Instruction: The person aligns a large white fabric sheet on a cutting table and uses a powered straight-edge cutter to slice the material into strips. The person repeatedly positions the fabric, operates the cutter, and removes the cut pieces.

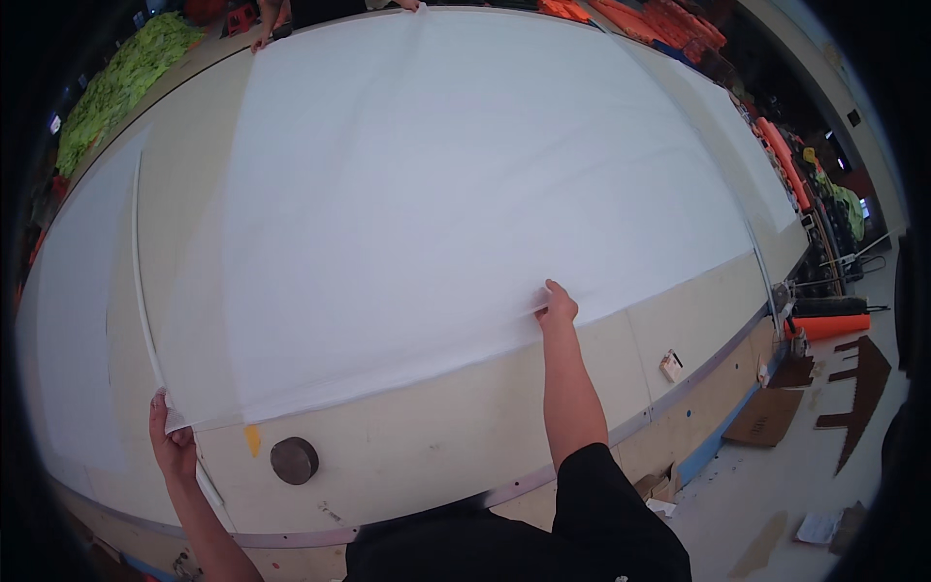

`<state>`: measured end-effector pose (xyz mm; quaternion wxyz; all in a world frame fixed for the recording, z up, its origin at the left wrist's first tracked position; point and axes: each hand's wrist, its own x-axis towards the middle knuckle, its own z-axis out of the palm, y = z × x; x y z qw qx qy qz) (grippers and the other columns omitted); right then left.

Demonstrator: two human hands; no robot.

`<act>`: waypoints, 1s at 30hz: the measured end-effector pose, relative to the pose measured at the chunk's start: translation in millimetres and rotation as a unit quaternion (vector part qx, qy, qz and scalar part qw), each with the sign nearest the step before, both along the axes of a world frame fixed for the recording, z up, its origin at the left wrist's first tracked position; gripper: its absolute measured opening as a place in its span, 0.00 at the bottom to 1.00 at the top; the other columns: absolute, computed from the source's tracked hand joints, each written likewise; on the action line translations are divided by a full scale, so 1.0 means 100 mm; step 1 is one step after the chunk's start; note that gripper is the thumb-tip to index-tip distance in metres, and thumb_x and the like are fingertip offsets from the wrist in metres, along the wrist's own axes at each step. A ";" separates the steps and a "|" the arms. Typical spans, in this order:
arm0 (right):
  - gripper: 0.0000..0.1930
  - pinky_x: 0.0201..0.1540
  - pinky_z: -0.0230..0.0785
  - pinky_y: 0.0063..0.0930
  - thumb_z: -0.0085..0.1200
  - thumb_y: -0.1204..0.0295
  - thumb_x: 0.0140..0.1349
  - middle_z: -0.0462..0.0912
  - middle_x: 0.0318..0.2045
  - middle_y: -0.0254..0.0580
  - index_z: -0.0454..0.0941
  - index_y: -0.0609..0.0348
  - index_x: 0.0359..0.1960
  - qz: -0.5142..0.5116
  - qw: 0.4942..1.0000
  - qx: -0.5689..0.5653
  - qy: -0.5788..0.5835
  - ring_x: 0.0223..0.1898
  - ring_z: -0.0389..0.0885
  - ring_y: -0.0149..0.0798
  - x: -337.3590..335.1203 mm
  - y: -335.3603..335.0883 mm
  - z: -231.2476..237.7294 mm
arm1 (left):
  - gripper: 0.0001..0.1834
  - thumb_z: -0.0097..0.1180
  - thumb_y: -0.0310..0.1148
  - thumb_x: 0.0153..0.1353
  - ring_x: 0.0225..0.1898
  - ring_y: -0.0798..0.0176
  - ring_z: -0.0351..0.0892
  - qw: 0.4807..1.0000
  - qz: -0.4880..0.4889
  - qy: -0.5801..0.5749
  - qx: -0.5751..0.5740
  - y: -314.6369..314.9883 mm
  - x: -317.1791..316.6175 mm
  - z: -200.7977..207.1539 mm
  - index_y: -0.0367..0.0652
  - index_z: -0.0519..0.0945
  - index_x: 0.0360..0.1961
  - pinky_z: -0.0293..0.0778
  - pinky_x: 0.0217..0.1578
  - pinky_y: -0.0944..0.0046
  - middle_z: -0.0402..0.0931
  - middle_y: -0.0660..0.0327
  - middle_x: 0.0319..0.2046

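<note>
A large sheet of thin white fabric [436,194] is spread over a wide, pale worktable [436,427]. At the near left, my left hand [173,436] is closed on a corner of the fabric, next to a long thin pale rod [144,291]. Farther right, my right hand [558,306] pinches the fabric just in from its near edge, and small folds gather at the fingers. Across the table a co-worker's hand [260,45] touches the far left corner of the sheet; their other hand [410,5] is at the far edge.
On the table near me sit a dark round weight [294,461], a yellow scrap [253,439] and a small white box [671,366]. A metal rail [759,267] runs down the right side. Green fabric [126,87] is heaped at the far left; orange material [669,24] lies at the back right.
</note>
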<state>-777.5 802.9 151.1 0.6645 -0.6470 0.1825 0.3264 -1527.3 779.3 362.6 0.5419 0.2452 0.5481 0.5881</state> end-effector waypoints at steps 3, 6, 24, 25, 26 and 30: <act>0.05 0.31 0.79 0.34 0.65 0.73 0.68 0.84 0.30 0.34 0.81 0.56 0.39 0.015 0.994 0.108 0.001 0.31 0.85 0.38 0.69 -0.05 -0.06 | 0.11 0.58 0.42 0.78 0.19 0.85 0.64 0.999 -0.038 0.019 -0.009 0.06 -0.18 -0.20 0.48 0.79 0.53 0.57 0.15 0.80 0.78 0.75 0.35; 0.04 0.29 0.72 0.25 0.65 0.68 0.70 0.84 0.31 0.27 0.81 0.47 0.39 0.052 0.978 0.159 -0.127 0.30 0.81 0.27 1.02 -0.29 0.23 | 0.11 0.60 0.41 0.77 0.24 0.85 0.65 0.991 -0.029 0.101 -0.088 0.06 -0.13 -0.49 0.49 0.80 0.52 0.58 0.19 0.79 0.77 0.76 0.36; 0.12 0.27 0.64 0.24 0.68 0.61 0.71 0.78 0.30 0.27 0.79 0.54 0.39 0.213 0.937 -0.091 -0.261 0.26 0.71 0.25 0.87 -1.15 -0.24 | 0.19 0.73 0.45 0.65 0.20 0.70 0.77 0.894 -0.067 0.388 -0.213 0.03 -0.16 -1.96 0.38 0.83 0.34 0.75 0.21 0.66 0.79 0.63 0.21; 0.12 0.28 0.65 0.23 0.68 0.62 0.71 0.79 0.31 0.27 0.80 0.53 0.41 0.200 0.943 -0.083 -0.255 0.27 0.73 0.24 0.82 -1.13 -0.16 | 0.19 0.74 0.45 0.64 0.20 0.70 0.77 0.892 -0.066 0.392 -0.215 0.03 -0.18 -1.97 0.38 0.82 0.33 0.75 0.21 0.66 0.79 0.63 0.21; 0.11 0.26 0.65 0.21 0.68 0.62 0.71 0.79 0.31 0.26 0.79 0.53 0.43 0.196 0.946 -0.079 -0.244 0.26 0.75 0.23 0.82 -1.13 -0.16 | 0.20 0.74 0.45 0.64 0.20 0.71 0.77 0.890 -0.066 0.396 -0.217 0.01 -0.21 -1.98 0.38 0.82 0.33 0.75 0.21 0.66 0.79 0.63 0.21; 0.12 0.23 0.62 0.21 0.68 0.61 0.71 0.78 0.27 0.27 0.78 0.53 0.40 0.248 0.917 -0.098 -0.297 0.23 0.72 0.23 1.00 -1.26 -0.28 | 0.21 0.74 0.46 0.64 0.21 0.70 0.76 0.874 -0.067 0.428 -0.219 0.00 -0.22 -1.95 0.38 0.82 0.31 0.74 0.22 0.64 0.79 0.63 0.21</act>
